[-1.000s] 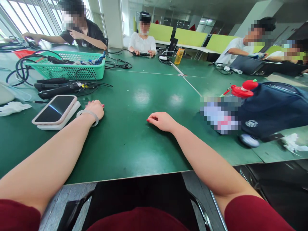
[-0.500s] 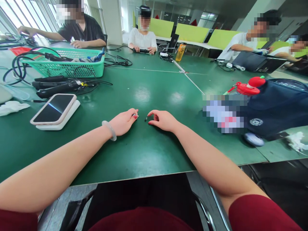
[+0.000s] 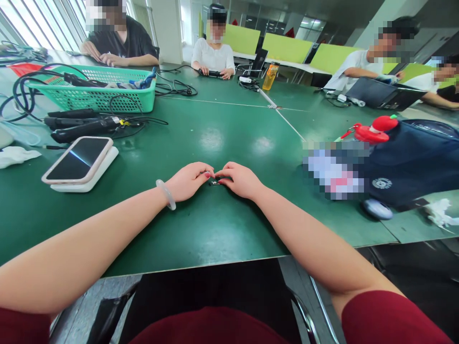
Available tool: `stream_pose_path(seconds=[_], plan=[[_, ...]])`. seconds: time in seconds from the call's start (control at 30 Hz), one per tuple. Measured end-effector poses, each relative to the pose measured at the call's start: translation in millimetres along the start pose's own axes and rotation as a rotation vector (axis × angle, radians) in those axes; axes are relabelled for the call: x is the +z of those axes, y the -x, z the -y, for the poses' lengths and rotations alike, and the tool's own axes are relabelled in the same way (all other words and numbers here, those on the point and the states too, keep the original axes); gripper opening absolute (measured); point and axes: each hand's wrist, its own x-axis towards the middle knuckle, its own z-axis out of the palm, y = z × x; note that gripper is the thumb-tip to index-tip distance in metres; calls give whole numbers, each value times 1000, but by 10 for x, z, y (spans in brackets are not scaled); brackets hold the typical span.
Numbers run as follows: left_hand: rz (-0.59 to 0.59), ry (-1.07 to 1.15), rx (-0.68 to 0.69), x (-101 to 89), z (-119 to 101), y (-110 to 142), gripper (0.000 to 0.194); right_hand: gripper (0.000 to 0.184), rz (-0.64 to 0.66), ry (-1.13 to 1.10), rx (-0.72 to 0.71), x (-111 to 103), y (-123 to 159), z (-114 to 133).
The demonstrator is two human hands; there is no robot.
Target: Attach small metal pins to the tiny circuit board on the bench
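Note:
My left hand (image 3: 188, 182), with a pale bangle (image 3: 166, 194) on the wrist, rests on the green table with its fingers bent and thumb close to the forefinger. What it may hold is hidden. My right hand (image 3: 241, 179) meets it from the right, fingertips almost touching the left ones. A small shiny metal piece (image 3: 215, 183) with dark bits shows at the right thumb and finger, low against the tabletop. It is too small to name its kind.
To the left, a phone (image 3: 79, 158) lies on a white box, behind it black handles with cables (image 3: 84, 126) and a green basket (image 3: 107, 98). A dark bag (image 3: 416, 157) and a mouse (image 3: 377, 209) lie to the right. Several people sit around the table (image 3: 201, 224).
My hands have come together; the gap between them has closed. The small metal piece now shows between the fingertips. A person at the far left has drawn an outstretched arm in.

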Motion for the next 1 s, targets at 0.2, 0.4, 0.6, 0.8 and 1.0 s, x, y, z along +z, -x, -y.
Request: stream_pose_path(seconds=[0.2,0.4,0.6,0.8,1.0], plan=[[-73,-28,-87,-28,-1,-5,30,10,11,-43,-29,-21,2,33],[-79,277,-267,-4,25,-8,28,11,-14,-524,142,-46,23,83],[-76,536,-264,41,25,-16,38,21,-40,-934,215,1,-34,161],[-66,503,-181,61,-4,-10,38,30,-109,-1046,288,34,-39,161],[-101,408,-122,70,3,-2,41,26,-140,-911,239,24,-31,200]])
